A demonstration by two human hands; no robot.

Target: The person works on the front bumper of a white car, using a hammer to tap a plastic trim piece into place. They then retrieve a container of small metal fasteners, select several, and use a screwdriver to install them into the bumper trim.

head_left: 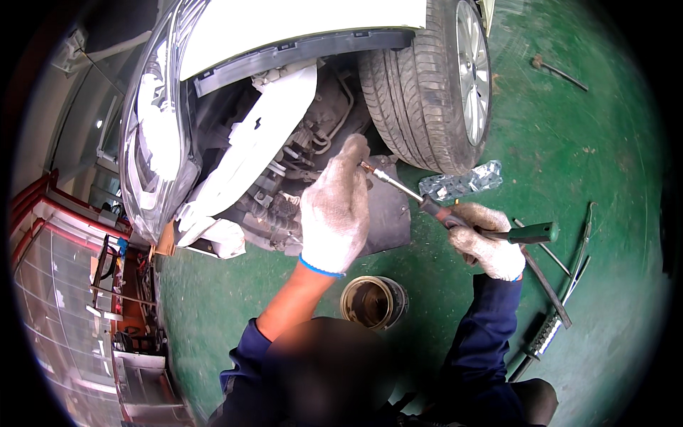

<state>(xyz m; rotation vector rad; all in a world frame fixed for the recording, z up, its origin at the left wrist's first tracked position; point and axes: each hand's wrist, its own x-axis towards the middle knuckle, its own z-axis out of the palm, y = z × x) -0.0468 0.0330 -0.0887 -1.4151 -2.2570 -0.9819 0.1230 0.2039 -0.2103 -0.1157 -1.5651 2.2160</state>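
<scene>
My gloved left hand [334, 210] is raised in front of the car's exposed underside, its fingers curled at the tip of a long metal-shafted tool [391, 181]; what they grip there is hidden. My gloved right hand [487, 245] is closed round this tool's dark and red handle, with a green-handled tool [533, 232] lying across it. Above and left of my left hand is a white curved body panel [256, 135] beside the headlamp [156, 142]. A tyre [409, 114] stands above my right hand.
An open tin [373, 302] sits below my hands. A crumpled plastic item [462, 185] lies by the tyre. Bars and tools [548, 331] lie at right, a hammer-like tool [558, 71] farther up. Red railings [64, 228] and shelving [131, 320] are at left.
</scene>
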